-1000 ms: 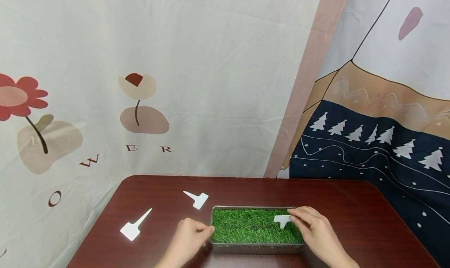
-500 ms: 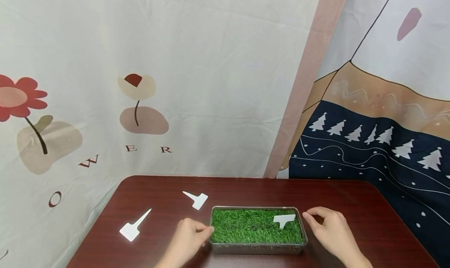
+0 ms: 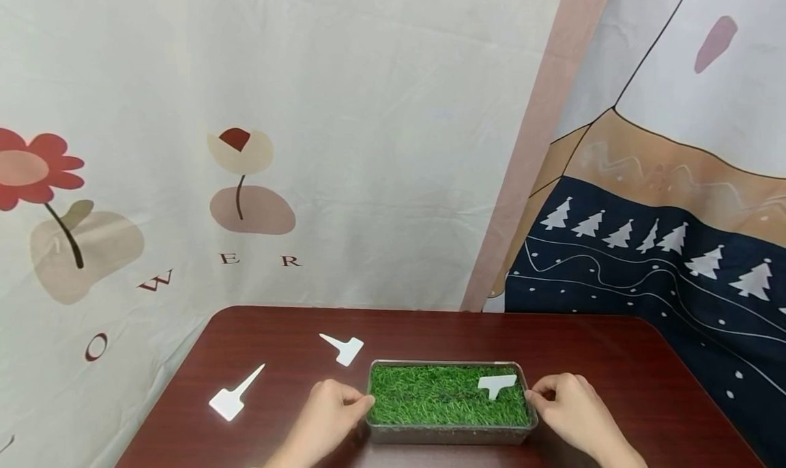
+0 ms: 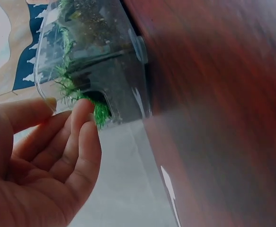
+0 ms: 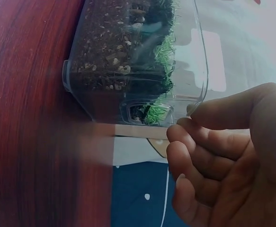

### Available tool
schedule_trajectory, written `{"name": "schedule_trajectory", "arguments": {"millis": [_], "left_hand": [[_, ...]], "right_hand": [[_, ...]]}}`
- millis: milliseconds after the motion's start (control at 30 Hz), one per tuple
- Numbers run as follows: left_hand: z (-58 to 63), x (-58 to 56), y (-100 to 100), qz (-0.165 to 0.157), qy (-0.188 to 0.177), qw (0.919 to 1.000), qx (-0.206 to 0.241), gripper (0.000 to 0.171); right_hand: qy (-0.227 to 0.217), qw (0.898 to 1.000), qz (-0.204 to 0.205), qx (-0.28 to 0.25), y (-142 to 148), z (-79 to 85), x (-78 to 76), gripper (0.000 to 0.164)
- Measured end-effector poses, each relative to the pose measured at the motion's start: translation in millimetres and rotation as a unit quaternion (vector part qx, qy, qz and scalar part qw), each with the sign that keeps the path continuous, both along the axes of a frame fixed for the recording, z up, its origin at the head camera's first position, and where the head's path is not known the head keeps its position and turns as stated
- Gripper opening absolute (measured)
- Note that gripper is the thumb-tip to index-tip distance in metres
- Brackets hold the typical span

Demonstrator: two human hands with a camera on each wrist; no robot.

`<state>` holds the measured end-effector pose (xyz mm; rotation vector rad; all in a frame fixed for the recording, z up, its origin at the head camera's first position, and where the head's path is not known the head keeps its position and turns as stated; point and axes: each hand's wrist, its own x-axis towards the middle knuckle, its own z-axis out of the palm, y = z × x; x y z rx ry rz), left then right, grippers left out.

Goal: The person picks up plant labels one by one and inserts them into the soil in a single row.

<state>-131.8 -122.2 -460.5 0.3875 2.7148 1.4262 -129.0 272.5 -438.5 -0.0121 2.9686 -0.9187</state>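
Note:
A clear plastic box (image 3: 451, 436) stands on the table, filled with soil (image 5: 109, 56) and topped with green artificial grass (image 3: 424, 393). My left hand (image 3: 328, 413) pinches the rim at its left end between thumb and fingers. At the opposite end, my right hand (image 3: 571, 413) has thumb and index finger on the rim in a pinch. A white T-shaped plant label (image 3: 496, 383) stands in the grass near the right end, its lower stem hidden; neither hand touches it.
Two more white plant labels lie flat on the dark red table (image 3: 430, 335): one label (image 3: 228, 404) at the left, another label (image 3: 348, 351) behind the box's left end. A printed cloth (image 3: 368, 147) hangs behind the table.
My right hand has let go of the plant label, moved right off it, then come down onto the box's right rim. The label stays in the grass. My left hand has stayed put.

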Motion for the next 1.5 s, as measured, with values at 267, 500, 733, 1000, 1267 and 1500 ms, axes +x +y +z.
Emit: {"name": "schedule_trajectory", "arguments": {"millis": [267,500,733,1000,1267,1500], "left_hand": [[7.1,-15.2,-9.6,-0.058,0.09,0.9926,-0.056,0.03],[12.6,-39.8,-15.6,-0.026,0.158,0.9833,-0.086,0.021],[4.4,-66.1,-19.8,-0.034,0.148,0.9761,-0.156,0.045],[-10.4,-91.1,-26.2,-0.059,0.088,0.9554,-0.276,0.058],[-12.2,-98.3,-29.8,-0.073,0.07,0.9345,-0.341,0.059],[-18.1,-100.5,-30.8,-0.041,0.088,0.9291,-0.357,0.045]], "right_hand": [[-0.009,1.0,0.001,-0.007,-0.4,0.8,1.1,0.02],[-0.01,1.0,0.0,-0.005,-1.7,0.1,0.9,0.02],[-0.009,1.0,0.002,0.004,-1.7,-0.6,0.3,0.017],[-0.004,1.0,0.008,0.007,-2.4,-2.2,-0.3,0.018],[-0.001,1.0,0.018,0.007,-0.5,-0.8,1.2,0.018],[-0.006,1.0,0.007,0.012,-0.7,-1.2,1.1,0.019]]}}
